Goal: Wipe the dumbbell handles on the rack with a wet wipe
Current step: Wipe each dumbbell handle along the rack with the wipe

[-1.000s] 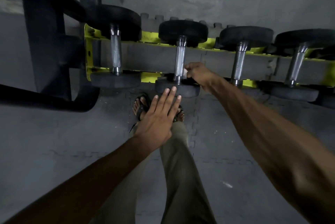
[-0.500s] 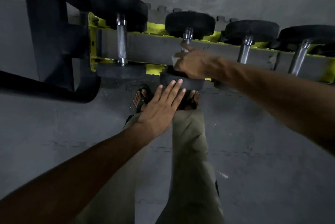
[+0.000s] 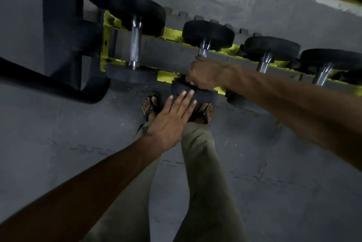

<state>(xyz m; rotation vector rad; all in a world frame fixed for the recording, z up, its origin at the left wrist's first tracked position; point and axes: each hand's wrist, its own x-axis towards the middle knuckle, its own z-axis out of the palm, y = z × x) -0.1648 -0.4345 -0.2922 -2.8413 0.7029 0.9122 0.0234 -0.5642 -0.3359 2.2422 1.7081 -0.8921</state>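
4 dumbbells sit on the yellow rack; the right hand grasps the 2nd handle; the flat, released left hand touches its near weight.

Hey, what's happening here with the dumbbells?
A person stands at a yellow rack of dumbbells. The right hand is wrapped around the handle of the second dumbbell from the left. The left hand, fingers straight, rests on that dumbbell's near weight. The wipe itself is barely visible.
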